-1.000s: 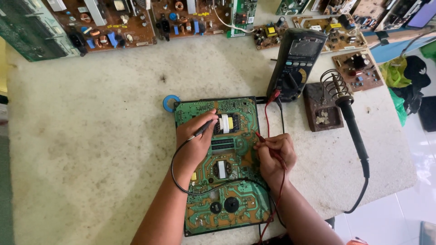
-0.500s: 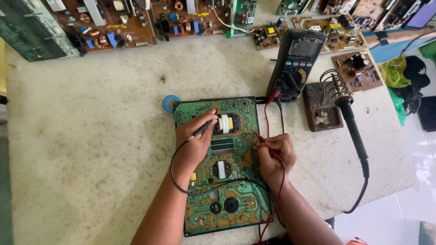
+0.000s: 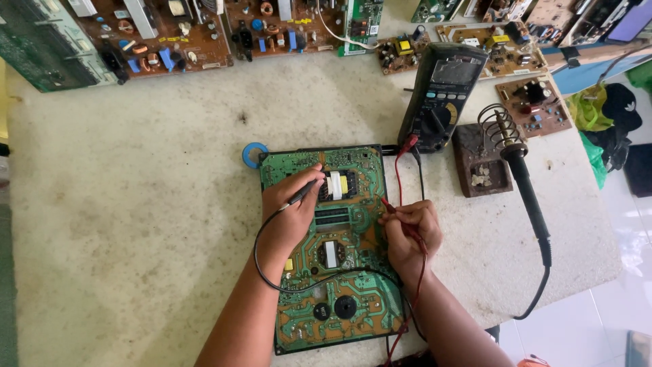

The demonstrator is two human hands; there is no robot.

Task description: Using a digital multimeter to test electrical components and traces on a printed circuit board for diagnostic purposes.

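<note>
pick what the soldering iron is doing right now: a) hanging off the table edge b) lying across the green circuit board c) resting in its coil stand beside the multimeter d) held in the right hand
c: the soldering iron has its tip in the coil stand to the right of the multimeter, while the right hand holds a red probe on the green circuit board.

Two bare arms come up from the bottom edge. No sleeves show on them at all, and both are bare from the elbow to the wrist. The left hand (image 3: 288,211) has no glove, no ring and no watch. The right hand (image 3: 409,231) is bare too, with nothing on its wrist. The fingers on both hands are bent, and the nails look short. Below the hands only the two forearms show.
</note>
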